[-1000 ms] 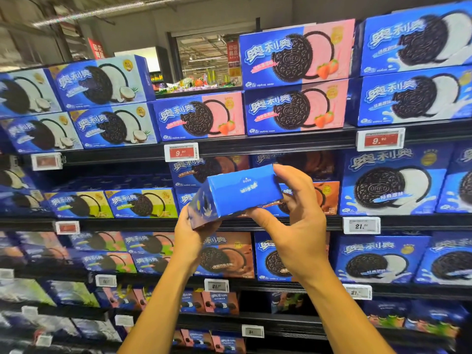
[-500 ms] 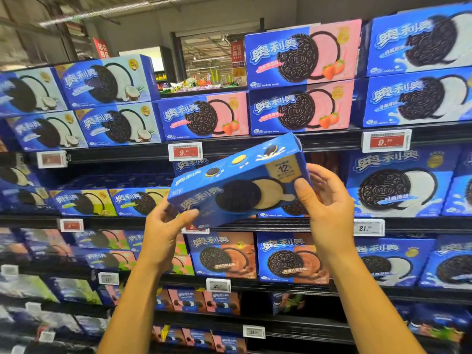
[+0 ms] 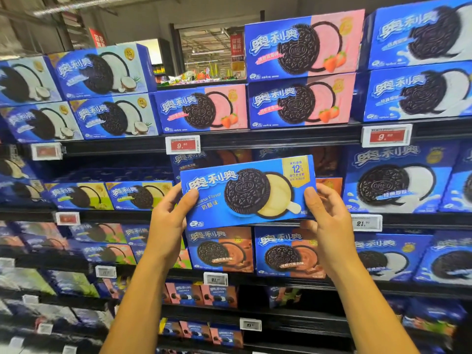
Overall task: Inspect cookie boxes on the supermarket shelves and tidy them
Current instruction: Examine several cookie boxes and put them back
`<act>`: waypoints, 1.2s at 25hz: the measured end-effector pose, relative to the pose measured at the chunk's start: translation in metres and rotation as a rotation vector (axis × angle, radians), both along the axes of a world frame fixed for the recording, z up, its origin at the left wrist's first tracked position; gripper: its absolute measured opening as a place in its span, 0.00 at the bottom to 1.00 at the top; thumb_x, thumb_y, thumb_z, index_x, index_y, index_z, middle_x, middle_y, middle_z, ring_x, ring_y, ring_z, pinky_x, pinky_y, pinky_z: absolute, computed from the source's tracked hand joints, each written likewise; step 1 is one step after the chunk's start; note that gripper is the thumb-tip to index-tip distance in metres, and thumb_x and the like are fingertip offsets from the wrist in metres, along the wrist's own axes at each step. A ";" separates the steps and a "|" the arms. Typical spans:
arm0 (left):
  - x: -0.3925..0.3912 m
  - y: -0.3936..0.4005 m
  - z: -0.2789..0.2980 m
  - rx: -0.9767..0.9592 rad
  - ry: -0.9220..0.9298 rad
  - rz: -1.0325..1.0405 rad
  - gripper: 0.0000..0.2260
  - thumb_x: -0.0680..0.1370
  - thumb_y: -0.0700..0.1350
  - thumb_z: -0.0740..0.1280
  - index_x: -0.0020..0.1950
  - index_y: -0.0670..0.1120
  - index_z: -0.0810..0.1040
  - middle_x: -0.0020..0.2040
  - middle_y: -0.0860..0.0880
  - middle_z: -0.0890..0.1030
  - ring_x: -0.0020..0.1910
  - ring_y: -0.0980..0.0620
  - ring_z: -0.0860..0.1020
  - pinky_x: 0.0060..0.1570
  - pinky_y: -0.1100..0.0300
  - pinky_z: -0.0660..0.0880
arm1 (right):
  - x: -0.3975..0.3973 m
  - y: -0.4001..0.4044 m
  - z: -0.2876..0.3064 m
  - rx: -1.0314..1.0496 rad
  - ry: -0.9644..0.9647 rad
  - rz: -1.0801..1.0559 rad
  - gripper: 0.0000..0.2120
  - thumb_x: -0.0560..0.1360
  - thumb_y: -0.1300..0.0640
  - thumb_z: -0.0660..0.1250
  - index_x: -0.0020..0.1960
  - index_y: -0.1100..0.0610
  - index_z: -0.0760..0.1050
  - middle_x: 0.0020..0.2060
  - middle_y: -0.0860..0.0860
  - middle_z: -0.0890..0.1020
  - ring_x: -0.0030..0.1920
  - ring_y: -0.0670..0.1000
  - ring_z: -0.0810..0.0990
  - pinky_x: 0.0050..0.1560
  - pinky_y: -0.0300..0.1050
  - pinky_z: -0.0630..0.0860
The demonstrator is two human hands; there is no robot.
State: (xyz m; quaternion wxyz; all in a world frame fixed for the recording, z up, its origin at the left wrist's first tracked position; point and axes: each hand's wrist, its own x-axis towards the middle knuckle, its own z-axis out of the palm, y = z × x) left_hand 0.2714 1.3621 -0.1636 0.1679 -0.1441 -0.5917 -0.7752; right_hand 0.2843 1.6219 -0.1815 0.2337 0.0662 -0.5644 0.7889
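I hold a blue cheese-flavour cookie box (image 3: pixel 249 191) up in front of the shelves, its printed front facing me and nearly level. My left hand (image 3: pixel 169 221) grips its left end, thumb on the front face. My right hand (image 3: pixel 325 215) grips its right end the same way. Behind the box, on the second shelf, a gap shows dark chocolate-flavour boxes (image 3: pixel 319 159) set further back. Chocolate-flavour boxes (image 3: pixel 221 250) stand on the shelf just below my hands.
The top shelf (image 3: pixel 281 140) carries coconut boxes (image 3: pixel 102 72), strawberry boxes (image 3: pixel 302 100) and original boxes (image 3: pixel 419 94). Large original boxes (image 3: pixel 396 180) stand right of my hands, green-yellow ones (image 3: pixel 138 195) to the left. Price tags (image 3: pixel 182 145) line the shelf edges. Lower shelves hold smaller packs (image 3: pixel 201 296).
The box has been turned from showing its plain blue side to showing its front face, and it now sits level. Both hands shifted to the box's ends.
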 end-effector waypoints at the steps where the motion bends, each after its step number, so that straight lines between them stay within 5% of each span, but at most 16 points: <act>1: -0.001 0.002 -0.004 0.009 -0.023 0.002 0.16 0.70 0.54 0.74 0.55 0.49 0.84 0.56 0.45 0.85 0.51 0.50 0.84 0.44 0.60 0.81 | 0.001 0.002 -0.004 -0.004 -0.008 0.043 0.13 0.73 0.41 0.70 0.55 0.45 0.79 0.49 0.43 0.86 0.49 0.46 0.83 0.42 0.45 0.79; 5: 0.004 0.007 -0.023 0.066 -0.161 0.024 0.14 0.68 0.56 0.73 0.48 0.49 0.86 0.52 0.44 0.86 0.45 0.52 0.85 0.37 0.62 0.80 | 0.008 0.009 -0.026 -0.111 -0.053 0.243 0.13 0.82 0.47 0.60 0.60 0.50 0.79 0.56 0.53 0.85 0.52 0.52 0.84 0.49 0.50 0.82; 10: 0.010 0.015 -0.040 0.078 -0.309 0.033 0.17 0.75 0.58 0.66 0.54 0.48 0.84 0.51 0.48 0.86 0.46 0.53 0.85 0.35 0.61 0.80 | 0.012 0.011 -0.046 -0.310 -0.203 0.317 0.15 0.75 0.50 0.65 0.60 0.49 0.81 0.57 0.55 0.84 0.49 0.54 0.84 0.46 0.52 0.83; 15: 0.015 0.017 -0.054 0.119 -0.386 -0.007 0.16 0.84 0.52 0.57 0.56 0.50 0.83 0.56 0.48 0.85 0.54 0.51 0.84 0.39 0.56 0.81 | 0.018 0.018 -0.054 -0.361 -0.278 0.342 0.20 0.73 0.47 0.68 0.64 0.48 0.80 0.61 0.52 0.83 0.57 0.52 0.84 0.50 0.52 0.83; 18: 0.018 0.020 -0.058 0.120 -0.394 -0.022 0.16 0.84 0.51 0.58 0.56 0.49 0.84 0.57 0.47 0.84 0.54 0.48 0.83 0.40 0.54 0.82 | 0.020 0.021 -0.056 -0.374 -0.316 0.328 0.20 0.71 0.44 0.71 0.60 0.50 0.82 0.59 0.54 0.84 0.56 0.52 0.85 0.53 0.54 0.83; 22: 0.021 0.026 -0.066 0.009 -0.411 -0.029 0.14 0.82 0.54 0.60 0.59 0.52 0.82 0.58 0.47 0.84 0.55 0.47 0.83 0.43 0.51 0.81 | 0.022 0.024 -0.061 -0.436 -0.392 0.288 0.21 0.71 0.43 0.69 0.58 0.54 0.82 0.56 0.56 0.85 0.53 0.52 0.86 0.44 0.50 0.84; 27: 0.026 0.033 -0.078 -0.021 -0.470 -0.006 0.15 0.83 0.55 0.58 0.54 0.55 0.84 0.54 0.48 0.85 0.49 0.51 0.84 0.38 0.57 0.81 | 0.030 0.029 -0.070 -0.485 -0.457 0.262 0.16 0.69 0.43 0.71 0.47 0.52 0.87 0.54 0.57 0.86 0.53 0.52 0.86 0.41 0.48 0.84; 30: 0.028 0.036 -0.084 -0.024 -0.492 -0.003 0.15 0.83 0.55 0.58 0.55 0.54 0.84 0.54 0.48 0.86 0.51 0.50 0.84 0.40 0.55 0.80 | 0.033 0.031 -0.072 -0.497 -0.477 0.256 0.17 0.69 0.43 0.71 0.51 0.53 0.87 0.53 0.57 0.86 0.55 0.54 0.85 0.45 0.55 0.85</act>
